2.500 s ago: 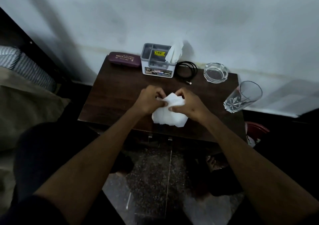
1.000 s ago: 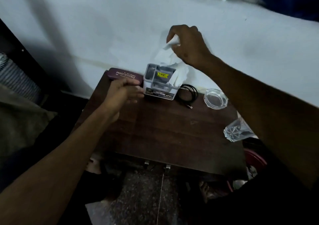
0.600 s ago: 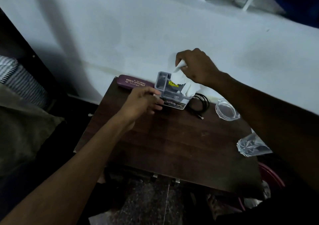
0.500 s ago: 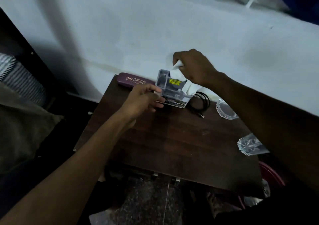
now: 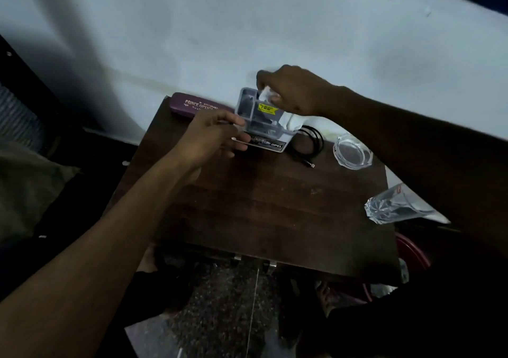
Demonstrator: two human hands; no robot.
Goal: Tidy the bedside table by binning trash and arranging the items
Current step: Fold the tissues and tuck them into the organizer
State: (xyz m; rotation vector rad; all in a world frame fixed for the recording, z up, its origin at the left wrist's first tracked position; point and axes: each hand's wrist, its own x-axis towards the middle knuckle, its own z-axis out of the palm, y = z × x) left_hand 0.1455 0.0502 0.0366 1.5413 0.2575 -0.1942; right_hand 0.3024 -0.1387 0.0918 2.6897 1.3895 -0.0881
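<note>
A white and grey plastic organiser box (image 5: 265, 125) with a yellow sticker stands at the back of the dark wooden bedside table (image 5: 255, 206). My left hand (image 5: 213, 137) holds its left side, fingers curled round the edge. My right hand (image 5: 295, 91) is above the box and grips white tissue (image 5: 268, 95), pressing it down into a compartment. More of the tissue (image 5: 294, 122) hangs over the box's right side.
A maroon spectacle case (image 5: 192, 106) lies at the back left against the wall. A coiled black cable (image 5: 312, 140), a glass ashtray (image 5: 353, 151) and a drinking glass (image 5: 390, 206) sit along the right. A red bin (image 5: 412, 253) stands below the table's right edge.
My right hand has come down from above the box and pushed the tissue into it. My left hand has stayed on the box's left side.
</note>
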